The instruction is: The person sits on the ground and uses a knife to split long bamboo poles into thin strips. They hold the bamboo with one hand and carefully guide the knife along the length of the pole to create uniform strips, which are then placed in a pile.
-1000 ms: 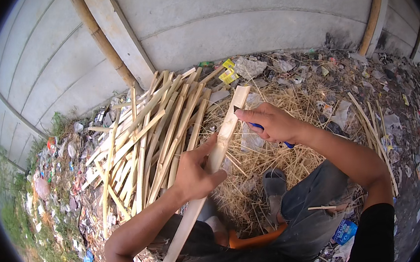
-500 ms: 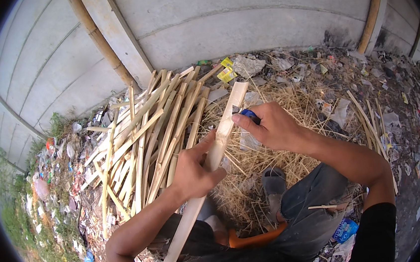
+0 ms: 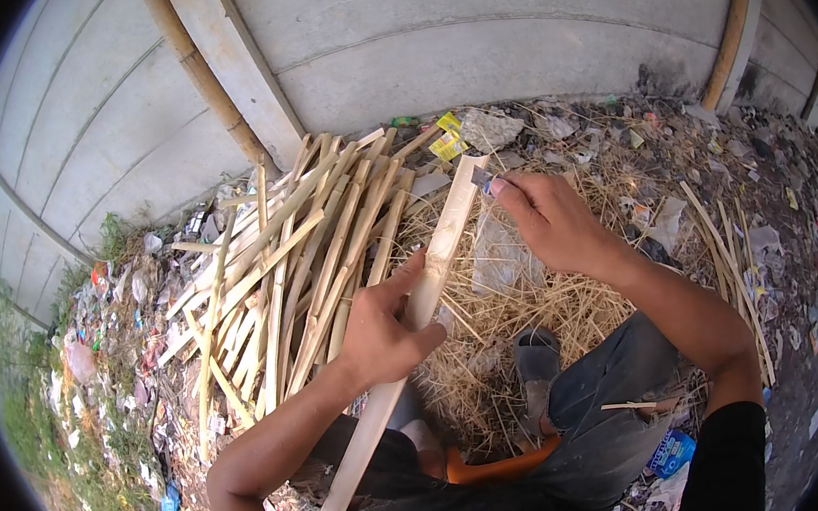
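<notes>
Strip (image 3: 440, 246): one, pale, split wood, hollow face up. Held aslant above the ground (image 3: 812, 415), far end over the litter, lower end running past the left thigh and out at the bottom of view.

Left hand (image 3: 388, 330): closed around the strip, index finger along one edge, thumb at the other.

Right hand (image 3: 557, 218): narrow grip on a knife (image 3: 480, 179), grey blade, a trace of blue at the fingers. Blade at the strip's right edge, near the far end; contact cannot be told.

Condition of work: judged part-way on this piece. Hollow face mostly clean and pale; a rougher, marked patch remains mid-length, beyond the left hand. Underside hidden.

Shavings (image 3: 569, 305): loose heap, straw-coloured, between feet and wall; taken as waste from much cutting.

Pile (image 3: 284, 266): many strips, crossed, left of the shavings, reaching toward the ground's far edge. Whether these are finished or waiting cannot be told.

Slats (image 3: 730, 271): a few, thin, toward the ground's right edge.

Sliver (image 3: 628, 406): one, across the right thigh.

Seat (image 3: 500, 466): orange, between the legs, partly hidden.

Wrappers: yellow (image 3: 447, 138), near the far edge; blue (image 3: 672, 452), beside the right thigh.

Wall (image 3: 508, 52): grey panels, along the far edge.
</notes>
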`<move>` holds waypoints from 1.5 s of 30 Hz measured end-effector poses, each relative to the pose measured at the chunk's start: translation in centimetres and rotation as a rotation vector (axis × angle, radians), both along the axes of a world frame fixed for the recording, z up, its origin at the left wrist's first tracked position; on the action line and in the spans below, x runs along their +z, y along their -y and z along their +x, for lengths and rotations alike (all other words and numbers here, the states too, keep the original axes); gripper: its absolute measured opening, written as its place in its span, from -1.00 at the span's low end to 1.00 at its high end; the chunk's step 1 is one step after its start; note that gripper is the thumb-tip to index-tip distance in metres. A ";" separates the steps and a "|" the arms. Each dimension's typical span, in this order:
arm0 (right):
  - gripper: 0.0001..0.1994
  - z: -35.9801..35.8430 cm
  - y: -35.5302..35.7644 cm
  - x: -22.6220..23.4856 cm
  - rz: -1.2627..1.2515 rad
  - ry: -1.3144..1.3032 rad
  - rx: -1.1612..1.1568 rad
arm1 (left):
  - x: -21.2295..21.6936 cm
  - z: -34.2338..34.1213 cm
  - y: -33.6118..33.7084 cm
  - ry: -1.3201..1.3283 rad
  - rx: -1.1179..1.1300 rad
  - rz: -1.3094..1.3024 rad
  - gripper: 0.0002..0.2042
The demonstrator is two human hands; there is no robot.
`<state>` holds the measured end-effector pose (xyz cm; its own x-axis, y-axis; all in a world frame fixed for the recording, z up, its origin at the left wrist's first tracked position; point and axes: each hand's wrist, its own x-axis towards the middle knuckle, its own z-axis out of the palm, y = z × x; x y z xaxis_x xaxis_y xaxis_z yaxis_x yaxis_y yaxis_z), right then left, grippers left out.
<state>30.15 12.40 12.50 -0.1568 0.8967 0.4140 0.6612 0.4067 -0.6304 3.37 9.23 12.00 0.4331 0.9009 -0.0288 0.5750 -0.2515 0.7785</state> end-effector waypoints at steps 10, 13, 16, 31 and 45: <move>-0.44 -1.5 0.9 -0.6 -0.116 0.108 0.069 | -1.3 -0.4 -0.4 0.005 0.009 0.064 -0.15; -0.45 -2.4 1.9 -1.8 -0.114 0.058 0.131 | -1.4 -0.3 -0.2 0.041 0.016 0.027 -0.14; -0.45 -2.1 1.0 -0.1 -0.088 0.054 0.107 | -2.7 -1.2 -0.7 0.155 0.005 0.058 -0.15; -0.34 -2.3 0.4 -1.5 -0.487 -0.164 0.306 | -2.7 -0.6 -0.8 0.172 -0.004 0.043 -0.14; -0.37 -3.4 1.8 -1.1 -0.447 -0.002 0.354 | -1.4 -0.2 -0.8 0.092 0.001 0.069 -0.14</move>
<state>26.70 10.57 11.36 -0.4793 0.8776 0.0067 0.5316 0.2964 -0.7935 3.14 10.01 10.56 0.4303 0.8996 0.0737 0.5018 -0.3063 0.8089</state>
